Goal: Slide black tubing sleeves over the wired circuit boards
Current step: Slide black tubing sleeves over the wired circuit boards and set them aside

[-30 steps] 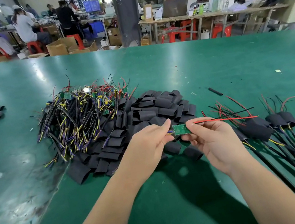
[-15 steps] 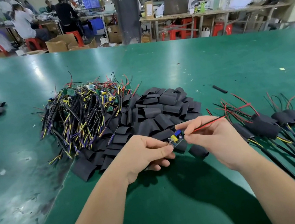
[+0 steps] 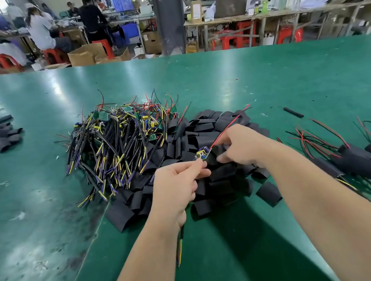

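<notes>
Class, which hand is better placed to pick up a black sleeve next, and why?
Probably the right. The left hand already pinches the circuit board, while the right hand is directly over the sleeve pile.

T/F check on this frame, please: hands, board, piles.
1. The left hand pinches a circuit board. True.
2. That board already wears a black sleeve. False: it is bare, its parts showing.
3. Finished sleeved boards lie to the right of the right hand. True.
4. The heap of unsleeved wired boards lies right of the loose sleeve pile. False: it lies to its left.
</notes>
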Motion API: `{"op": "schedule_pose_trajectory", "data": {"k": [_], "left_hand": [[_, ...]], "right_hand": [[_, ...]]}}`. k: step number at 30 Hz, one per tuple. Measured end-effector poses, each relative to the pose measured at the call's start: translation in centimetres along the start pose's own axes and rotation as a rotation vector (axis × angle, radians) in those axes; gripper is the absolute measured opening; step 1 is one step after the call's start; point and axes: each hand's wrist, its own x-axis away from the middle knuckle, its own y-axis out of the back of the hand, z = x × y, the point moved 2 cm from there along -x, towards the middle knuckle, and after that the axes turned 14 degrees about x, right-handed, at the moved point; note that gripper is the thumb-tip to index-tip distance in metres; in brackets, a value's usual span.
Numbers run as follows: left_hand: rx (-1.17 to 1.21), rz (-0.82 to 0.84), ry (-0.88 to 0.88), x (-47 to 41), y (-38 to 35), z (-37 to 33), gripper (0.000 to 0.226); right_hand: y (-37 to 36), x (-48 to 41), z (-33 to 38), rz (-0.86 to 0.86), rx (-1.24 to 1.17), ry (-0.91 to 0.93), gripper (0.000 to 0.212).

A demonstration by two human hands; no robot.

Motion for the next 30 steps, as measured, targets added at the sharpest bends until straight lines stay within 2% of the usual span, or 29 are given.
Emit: {"op": "schedule_pose_trajectory", "data": {"k": [2, 3, 6, 8, 12, 15, 18, 21, 25, 27, 30], "left_hand": [[0.009, -0.013, -0.029, 0.0, 0.0, -0.1, 0.015], [0.017, -0.015, -0.034, 0.0, 0.0, -0.1, 0.015], [0.047, -0.01, -0.038, 0.1, -0.1, -0.3, 0.014], [0.061, 0.0, -0.043, 0.1, -0.1, -0.3, 0.014], [0.083, 0.021, -0.038, 0.0, -0.1, -0.5, 0.015], [0.101, 0.044, -0.037, 0.0, -0.1, -0.6, 0.016], [0.116, 0.074, -0.039, 0.2, -0.1, -0.8, 0.02], [0.128, 0.119, -0.04, 0.2, 0.0, -1.0, 0.021], [0.115, 0.164, -0.045, 0.4, 0.0, -1.2, 0.019], [0.107, 0.177, -0.047, 0.4, 0.0, -1.2, 0.016], [0.102, 0.185, -0.044, 0.5, -0.1, -1.1, 0.016]], "right_hand": [[-0.5, -0.5, 0.4, -0.044, 0.076, -0.087, 0.04], [-0.9, -0.6, 0.7, -0.08, 0.107, -0.127, 0.046], [-1.9, -1.2, 1.6, -0.148, 0.206, -0.121, 0.026], [-1.7, -1.6, 1.4, -0.132, 0.174, -0.136, 0.033], [-1.0, -1.4, 0.8, -0.041, 0.115, -0.199, 0.033], [-1.2, -0.7, 0.2, -0.115, -0.027, -0.143, 0.024], [-1.2, 0.5, -0.7, -0.28, -0.114, -0.116, 0.013], [-1.3, 2.4, -2.2, -0.393, -0.258, -0.124, 0.022], [-2.4, 6.1, -2.6, -0.389, -0.225, 0.039, 0.04], [-2.8, 7.3, -2.3, -0.362, -0.219, 0.128, 0.04], [-3.3, 8.1, -1.9, -0.232, -0.271, 0.17, 0.04]]}}
